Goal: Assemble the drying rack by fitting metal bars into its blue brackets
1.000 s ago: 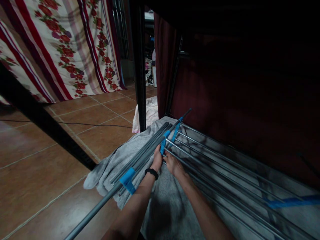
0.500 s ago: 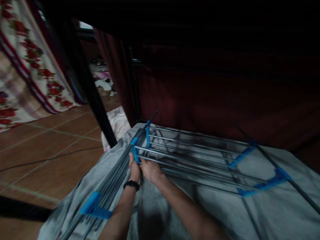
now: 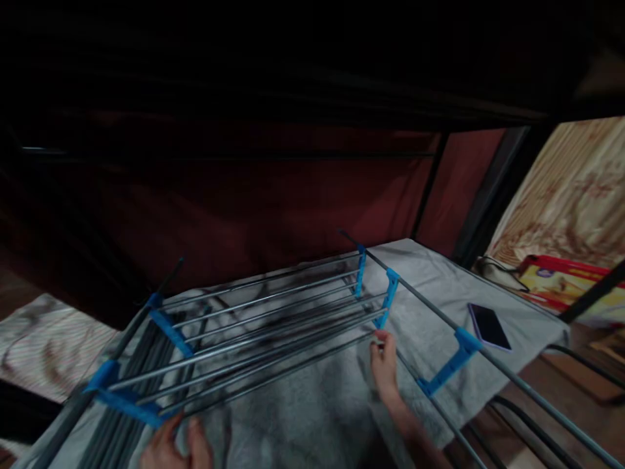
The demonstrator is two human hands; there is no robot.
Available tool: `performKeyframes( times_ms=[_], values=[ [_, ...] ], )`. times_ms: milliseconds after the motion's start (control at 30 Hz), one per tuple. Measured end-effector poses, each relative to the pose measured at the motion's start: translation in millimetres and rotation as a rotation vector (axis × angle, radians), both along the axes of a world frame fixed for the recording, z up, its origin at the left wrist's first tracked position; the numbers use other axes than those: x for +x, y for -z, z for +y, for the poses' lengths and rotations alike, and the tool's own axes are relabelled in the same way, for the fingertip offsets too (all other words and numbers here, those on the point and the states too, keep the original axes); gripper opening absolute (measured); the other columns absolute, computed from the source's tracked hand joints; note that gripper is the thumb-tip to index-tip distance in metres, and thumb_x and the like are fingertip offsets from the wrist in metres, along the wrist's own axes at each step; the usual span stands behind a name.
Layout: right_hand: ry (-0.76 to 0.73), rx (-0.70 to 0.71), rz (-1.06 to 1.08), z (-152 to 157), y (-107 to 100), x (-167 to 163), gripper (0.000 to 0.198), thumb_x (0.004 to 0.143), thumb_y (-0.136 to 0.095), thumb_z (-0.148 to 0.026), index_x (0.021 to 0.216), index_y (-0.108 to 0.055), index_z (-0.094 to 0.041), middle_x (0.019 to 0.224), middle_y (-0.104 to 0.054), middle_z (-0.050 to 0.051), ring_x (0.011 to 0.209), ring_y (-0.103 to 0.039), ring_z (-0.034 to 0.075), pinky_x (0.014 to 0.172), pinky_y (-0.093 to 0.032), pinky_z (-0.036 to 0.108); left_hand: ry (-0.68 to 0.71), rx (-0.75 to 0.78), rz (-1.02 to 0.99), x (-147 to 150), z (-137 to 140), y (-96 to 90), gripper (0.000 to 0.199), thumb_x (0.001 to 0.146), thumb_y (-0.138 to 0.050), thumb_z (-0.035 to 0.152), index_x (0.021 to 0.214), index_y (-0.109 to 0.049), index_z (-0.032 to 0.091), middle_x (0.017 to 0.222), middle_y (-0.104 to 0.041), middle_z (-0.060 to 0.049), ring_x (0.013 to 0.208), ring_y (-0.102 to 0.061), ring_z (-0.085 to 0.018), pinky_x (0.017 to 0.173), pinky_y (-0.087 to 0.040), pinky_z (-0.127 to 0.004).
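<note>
The frame's bottom edge cuts off the left hand [image 3: 176,448], and I cannot tell whether it or the right hand [image 3: 385,366] (fingers curled at a blue bracket's [image 3: 388,296] lower end) grips. The gray-rodded rack [image 3: 234,346] lies on rumpled gray cloth [image 3: 278,417].

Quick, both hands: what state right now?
Left hand: at a blue plastic bracket; open or gripping cannot be told.
Right hand: curled at another blue plastic bracket; grip cannot be told.
</note>
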State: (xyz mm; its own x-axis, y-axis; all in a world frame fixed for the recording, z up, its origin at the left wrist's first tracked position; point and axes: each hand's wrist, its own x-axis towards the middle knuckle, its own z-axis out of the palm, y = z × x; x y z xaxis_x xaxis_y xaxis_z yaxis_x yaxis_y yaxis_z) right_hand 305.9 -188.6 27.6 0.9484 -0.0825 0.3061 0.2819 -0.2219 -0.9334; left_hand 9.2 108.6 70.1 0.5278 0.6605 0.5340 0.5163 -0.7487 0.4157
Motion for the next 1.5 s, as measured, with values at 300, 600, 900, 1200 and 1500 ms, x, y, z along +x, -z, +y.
performKeyframes(
  times_ms=[300,600,900,1200,1500],
  values=[
    [-0.080,0.110,-0.012,-20,-34,89,0.069,0.075,-0.052,-0.040,0.140,-0.052,-0.017,0.146,-0.060,0.017,0.135,-0.055,0.030,0.121,-0.039,0.053,0.467,0.612,0.034,116,-81,-55.3,0.031,0.102,-0.049,0.017,0.125,-0.069,0.023,0.122,-0.075,-0.013,0.119,-0.067,-0.029,0.109,-0.045,-0.046],
    [-0.126,0.201,-0.076,-14,-75,108,0.068,0.077,-0.051,-0.040,0.142,-0.054,-0.021,0.149,-0.060,0.012,0.141,-0.051,0.028,0.123,-0.036,0.053,0.561,0.492,0.429,195,-86,-134.8,0.042,0.096,-0.047,0.004,0.133,-0.065,0.015,0.114,-0.075,-0.015,0.105,-0.071,-0.029,0.096,-0.054,-0.042],
    [-0.132,0.219,-0.104,-5,-92,113,0.061,0.086,-0.053,-0.054,0.134,-0.062,-0.019,0.139,-0.067,0.012,0.137,-0.054,0.028,0.124,-0.033,0.051,0.552,0.452,0.456,194,-82,-143.6,0.041,0.101,-0.042,0.006,0.133,-0.066,0.017,0.103,-0.074,-0.012,0.096,-0.073,-0.025,0.083,-0.055,-0.035],
    [-0.111,0.208,-0.107,-2,-97,115,0.063,0.089,-0.051,-0.060,0.135,-0.063,-0.019,0.141,-0.066,0.011,0.138,-0.053,0.027,0.125,-0.033,0.051,0.582,0.393,0.453,194,-79,-151.0,0.044,0.100,-0.041,0.007,0.136,-0.064,0.019,0.104,-0.074,-0.011,0.095,-0.074,-0.023,0.080,-0.054,-0.031],
    [-0.129,0.215,-0.124,3,-98,112,0.059,0.090,-0.052,-0.059,0.130,-0.067,-0.020,0.138,-0.068,0.010,0.136,-0.056,0.028,0.126,-0.032,0.050,0.554,0.419,0.528,192,-72,-151.8,0.051,0.096,-0.040,0.004,0.139,-0.063,0.019,0.113,-0.076,-0.013,0.092,-0.075,-0.023,0.077,-0.056,-0.032]
  ],
)
